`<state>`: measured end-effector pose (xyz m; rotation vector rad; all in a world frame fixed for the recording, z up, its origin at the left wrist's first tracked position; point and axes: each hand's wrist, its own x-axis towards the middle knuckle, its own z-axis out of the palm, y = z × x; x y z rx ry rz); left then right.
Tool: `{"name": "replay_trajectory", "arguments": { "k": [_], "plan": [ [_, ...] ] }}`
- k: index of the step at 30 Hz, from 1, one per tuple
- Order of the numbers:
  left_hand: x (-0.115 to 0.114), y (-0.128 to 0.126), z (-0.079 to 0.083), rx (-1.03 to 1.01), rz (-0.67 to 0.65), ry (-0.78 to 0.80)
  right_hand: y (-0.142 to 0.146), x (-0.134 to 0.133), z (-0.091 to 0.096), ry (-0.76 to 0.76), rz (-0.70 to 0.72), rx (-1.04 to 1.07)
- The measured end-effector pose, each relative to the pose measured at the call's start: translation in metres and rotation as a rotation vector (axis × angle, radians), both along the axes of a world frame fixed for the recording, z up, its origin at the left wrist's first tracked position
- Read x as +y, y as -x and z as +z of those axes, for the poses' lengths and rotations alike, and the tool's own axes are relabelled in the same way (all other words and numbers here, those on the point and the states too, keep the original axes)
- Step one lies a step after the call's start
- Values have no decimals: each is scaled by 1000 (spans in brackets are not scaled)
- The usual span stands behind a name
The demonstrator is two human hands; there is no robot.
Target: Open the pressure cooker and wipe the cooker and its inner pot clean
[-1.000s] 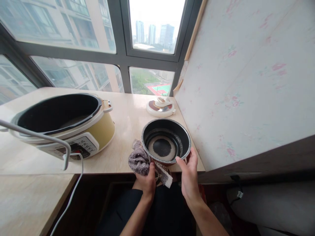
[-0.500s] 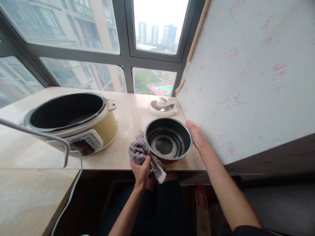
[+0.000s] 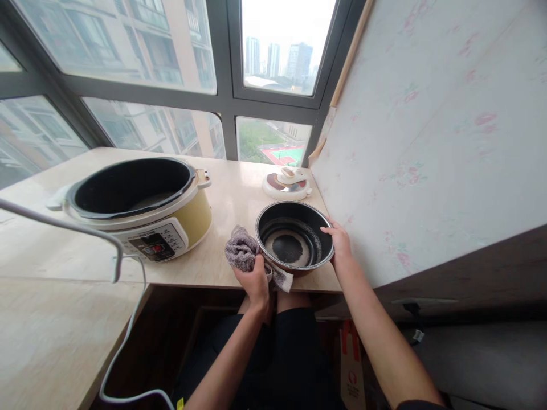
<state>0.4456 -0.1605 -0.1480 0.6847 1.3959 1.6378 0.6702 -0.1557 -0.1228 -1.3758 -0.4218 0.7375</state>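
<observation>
A round dark inner pot (image 3: 294,236) with a worn pale ring on its bottom stands near the counter's front edge, slightly tilted. My right hand (image 3: 341,242) grips its right rim, thumb over the edge and fingers against the outside. In my left hand (image 3: 255,280) is a bunched grey-purple cloth (image 3: 241,249), pressed near the pot's lower left side; part of the cloth hangs beneath the pot. The yellow-and-white electric cooker (image 3: 199,213) sits to the left with its dark inside uncovered. Behind the pot lies a white and brown lid (image 3: 287,184).
A floral-papered wall (image 3: 427,148) rises close on the right. Windows border the back of the pale counter (image 3: 233,196). A grey bar (image 3: 81,230) and a white cable (image 3: 128,333) cross the left foreground. Below stands a paper bag (image 3: 351,364).
My right hand has gone from lying flat beside the pot to gripping its rim. The view has shifted slightly; the cloth stays in my left hand.
</observation>
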Motion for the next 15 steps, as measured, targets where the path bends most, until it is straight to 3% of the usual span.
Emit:
{"name": "replay_trajectory", "arguments": {
  "k": [6,15],
  "plan": [
    [-31,-14,-15,46,-32,72,12,-12,-7,-40,-93,-31],
    [-66,-36,-5,-38,-93,85,46,-22,5,-84,-233,13]
  ]
}}
